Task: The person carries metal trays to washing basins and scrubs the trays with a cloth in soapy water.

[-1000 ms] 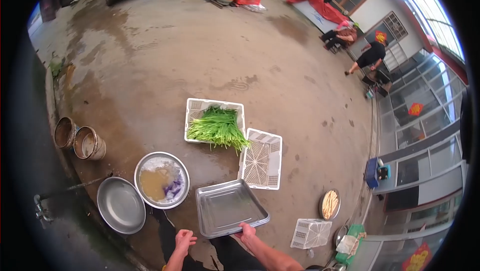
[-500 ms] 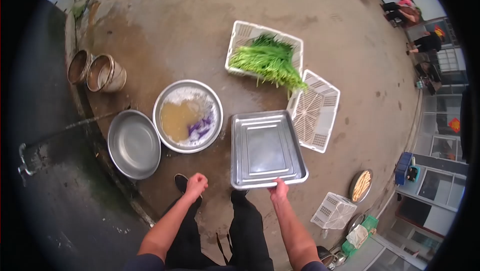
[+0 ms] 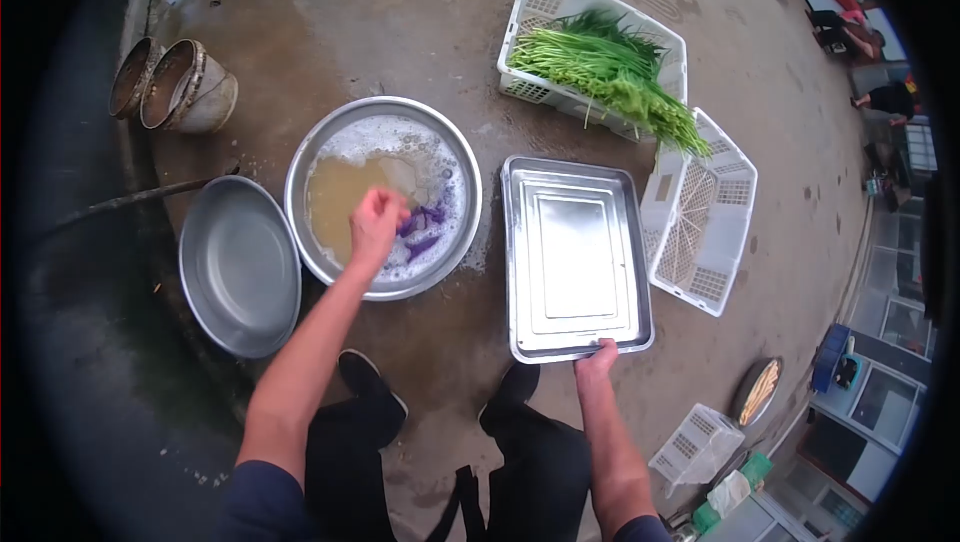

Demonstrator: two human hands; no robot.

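Wet concrete ground (image 3: 420, 37) is showing dark damp patches, with two stained buckets (image 3: 208, 102) standing at far left. Nearer, a round basin (image 3: 468, 204) is holding murky, foamy water (image 3: 333, 198) and a purple item (image 3: 421, 248); an oval basin (image 3: 240, 272) is sitting just beside it, left.

The left hand (image 3: 375, 225) is hovering above the round basin's water, its fingers curling inward; whether they are grasping or touching anything cannot be told. The right hand (image 3: 597, 360) is grasping the near edge of a metal tray (image 3: 575, 252), thumb pressing on the rim, other fingers hiding underneath. The tray is occupying the space between the round basin and a white mesh crate (image 3: 690, 212) at right; contact with that crate cannot be confirmed.

At far right, another white crate (image 3: 530, 92) is holding leafy greens (image 3: 600, 72), their stalks overhanging its edge.

Assessed risks: one-edge support could be letting the tray tip or slip, particularly if the fingers are wet; careless swinging could be knocking the overhanging stalks onto the ground.
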